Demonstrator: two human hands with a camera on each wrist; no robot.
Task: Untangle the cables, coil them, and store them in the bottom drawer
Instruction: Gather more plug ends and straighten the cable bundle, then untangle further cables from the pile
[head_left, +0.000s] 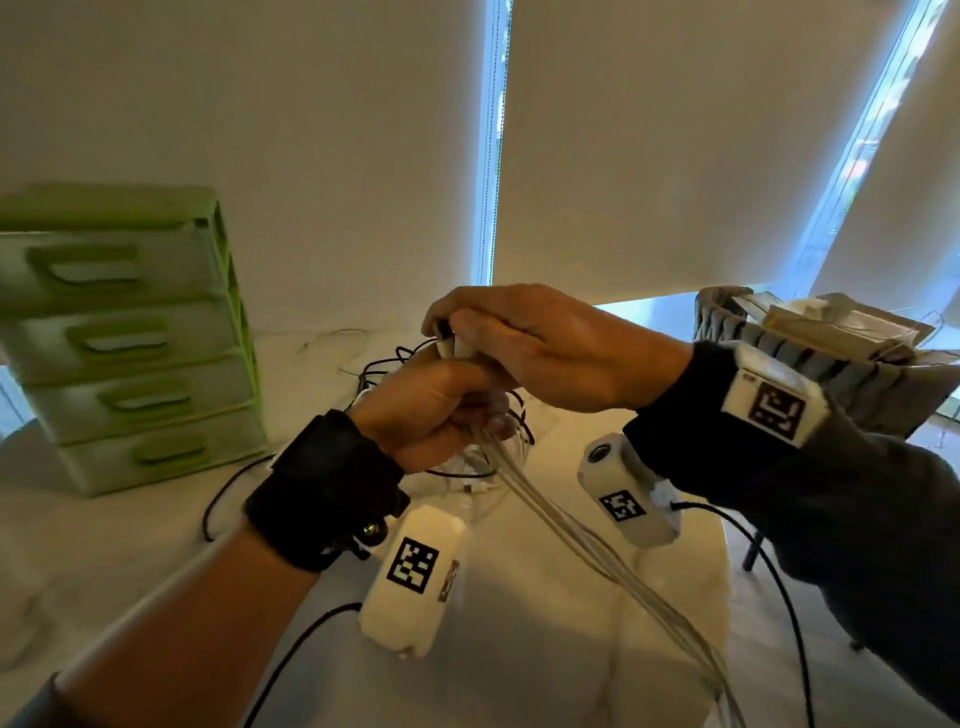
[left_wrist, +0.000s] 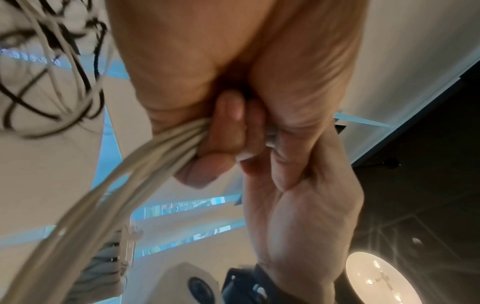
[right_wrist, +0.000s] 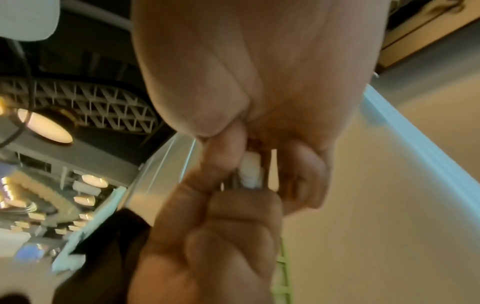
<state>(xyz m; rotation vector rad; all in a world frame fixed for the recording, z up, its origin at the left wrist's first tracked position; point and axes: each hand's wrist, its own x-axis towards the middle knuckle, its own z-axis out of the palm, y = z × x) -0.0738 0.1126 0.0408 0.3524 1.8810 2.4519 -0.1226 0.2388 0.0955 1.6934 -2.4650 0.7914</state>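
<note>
My left hand (head_left: 441, 410) is held above the table, its fingers curled round a bundle of white cable loops (head_left: 597, 551) that trail down toward the lower right. Directly above it, my right hand (head_left: 498, 338) pinches the cable's white plug end (head_left: 458, 347) between thumb and fingers. The left wrist view shows my left hand (left_wrist: 221, 131) clenched on the white cable strands (left_wrist: 145, 162). In the right wrist view my right hand (right_wrist: 259, 156) pinches the white plug (right_wrist: 250, 170). Tangled black cables (head_left: 395, 364) lie on the table behind both hands. The green drawer unit (head_left: 130, 338) stands at the left, its bottom drawer (head_left: 161, 452) shut.
A grey ribbed basket (head_left: 831, 364) holding flat white items stands at the right rear. A black cable (head_left: 228, 493) loops on the white table (head_left: 104, 545) in front of the drawers. Window blinds hang behind.
</note>
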